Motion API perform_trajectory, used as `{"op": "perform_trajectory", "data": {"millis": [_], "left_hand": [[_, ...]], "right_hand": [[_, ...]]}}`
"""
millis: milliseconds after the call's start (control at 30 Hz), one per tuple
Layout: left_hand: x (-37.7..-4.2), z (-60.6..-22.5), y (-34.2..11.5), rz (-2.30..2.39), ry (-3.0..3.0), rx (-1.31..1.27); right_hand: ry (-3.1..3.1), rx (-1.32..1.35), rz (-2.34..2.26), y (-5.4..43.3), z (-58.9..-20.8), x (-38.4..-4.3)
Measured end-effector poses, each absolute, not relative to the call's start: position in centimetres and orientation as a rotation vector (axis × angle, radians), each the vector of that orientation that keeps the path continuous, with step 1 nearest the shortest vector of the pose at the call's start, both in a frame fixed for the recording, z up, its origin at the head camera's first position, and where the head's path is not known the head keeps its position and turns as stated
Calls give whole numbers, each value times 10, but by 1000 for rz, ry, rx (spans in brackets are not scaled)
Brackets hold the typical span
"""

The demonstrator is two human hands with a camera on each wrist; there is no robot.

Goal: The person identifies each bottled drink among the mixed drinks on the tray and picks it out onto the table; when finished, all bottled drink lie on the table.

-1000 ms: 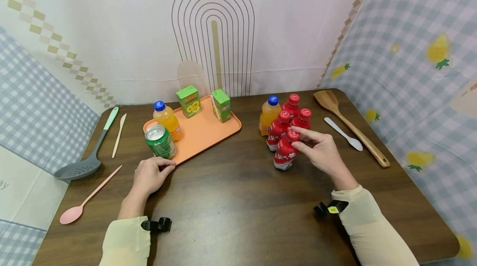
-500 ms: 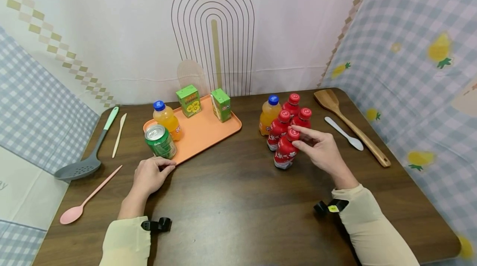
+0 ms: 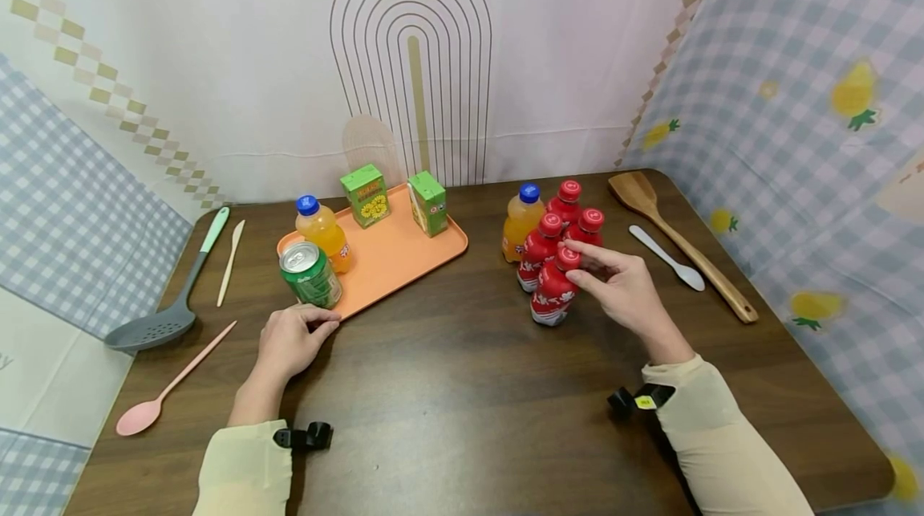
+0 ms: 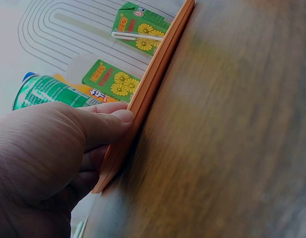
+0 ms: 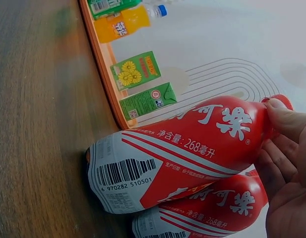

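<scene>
My left hand [image 3: 290,341] pinches the near left corner of an orange tray [image 3: 397,259]; in the left wrist view the thumb lies on its rim. On the tray stand a green can [image 3: 312,277], a bottle of orange soda [image 3: 326,235] and two green drink cartons [image 3: 368,199]. With thumb and fingers, my right hand [image 3: 626,295] holds a red cola bottle [image 5: 192,144] by its neck and cap. The bottle stands at the front of a cluster of red bottles [image 3: 537,255]. A second orange soda bottle [image 3: 521,227] stands at the cluster's left.
A slotted turner [image 3: 162,323], a pale wooden knife [image 3: 231,263] and a pink spoon [image 3: 140,416] lie at the left of the table. On the right are a white spoon [image 3: 667,258] and a wooden spatula [image 3: 682,243]. Fabric walls border the table's back and sides.
Both hands keep their place and hold. The base of the held cola bottle sits very slightly farther back than before; the rest stays put.
</scene>
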State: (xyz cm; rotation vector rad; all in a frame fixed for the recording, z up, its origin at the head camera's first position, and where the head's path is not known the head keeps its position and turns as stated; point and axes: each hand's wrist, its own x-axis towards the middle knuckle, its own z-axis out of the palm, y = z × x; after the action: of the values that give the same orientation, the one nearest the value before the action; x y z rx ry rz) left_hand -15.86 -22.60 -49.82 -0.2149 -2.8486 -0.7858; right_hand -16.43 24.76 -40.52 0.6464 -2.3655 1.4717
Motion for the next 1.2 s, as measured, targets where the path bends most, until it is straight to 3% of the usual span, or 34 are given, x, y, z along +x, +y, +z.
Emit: {"op": "perform_trajectory", "data": {"millis": [1200], "left_hand": [[-159, -497, -226, -800, -2841, -213]], "right_hand": [[-2301, 691, 1588, 248, -402, -165]]}}
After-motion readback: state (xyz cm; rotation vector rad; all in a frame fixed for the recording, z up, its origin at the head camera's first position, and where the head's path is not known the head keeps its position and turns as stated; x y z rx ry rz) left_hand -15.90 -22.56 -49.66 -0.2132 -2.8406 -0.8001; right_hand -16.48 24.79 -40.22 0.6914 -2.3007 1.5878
